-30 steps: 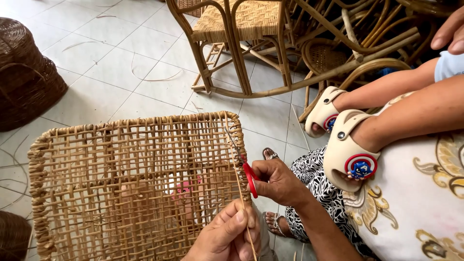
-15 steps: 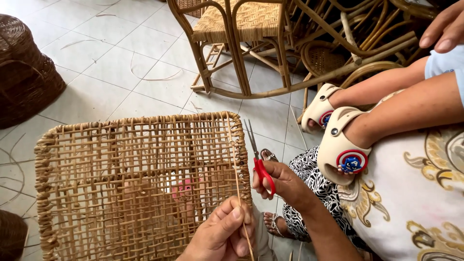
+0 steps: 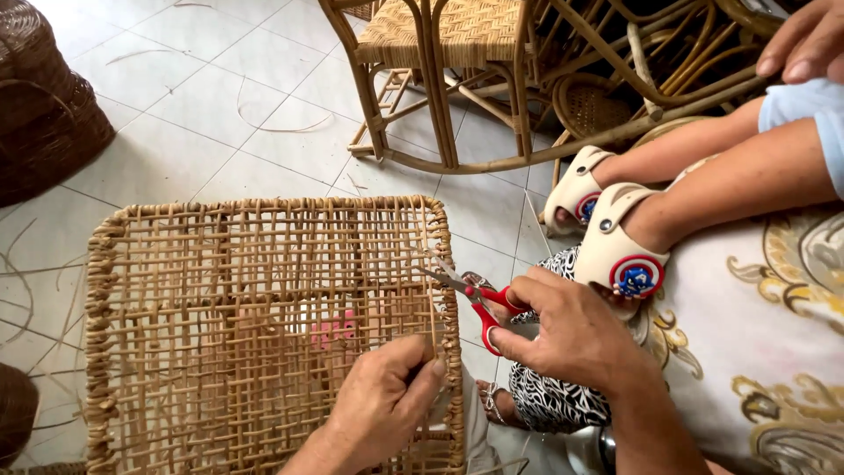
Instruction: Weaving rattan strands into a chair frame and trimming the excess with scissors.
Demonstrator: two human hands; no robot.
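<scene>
Far left, one dark wicker basket (image 3: 40, 105) sits on the tiled floor (image 3: 202, 105), well apart from the work. In the middle, one open-weave rattan panel (image 3: 255, 325) lies flat under the head camera, its right edge toward the hands. The left hand (image 3: 387, 405) comes up from the bottom edge of the frame, thumb and fingers pinched tight on a thin upright rattan strand (image 3: 433, 317) right at that right edge of the panel, holding it taut. Just beside it, the right hand (image 3: 571, 334) grips one pair of red-handled scissors (image 3: 470, 295), fingers closed through the loops, blades parted a little with the tips at the strand. This looks like the trimming step, snipping a loose end off the weave. By my reading, the cut calls for the blades to close squarely across the strand alone, clear of the woven border touching it, while the pinch keeps it tense. To the right, a child's two feet wear two white sandals (image 3: 607, 251), resting on a patterned cloth. At the top edge, one rattan rocking chair (image 3: 457, 53) stands on the floor, more cane frames crowded behind it.
</scene>
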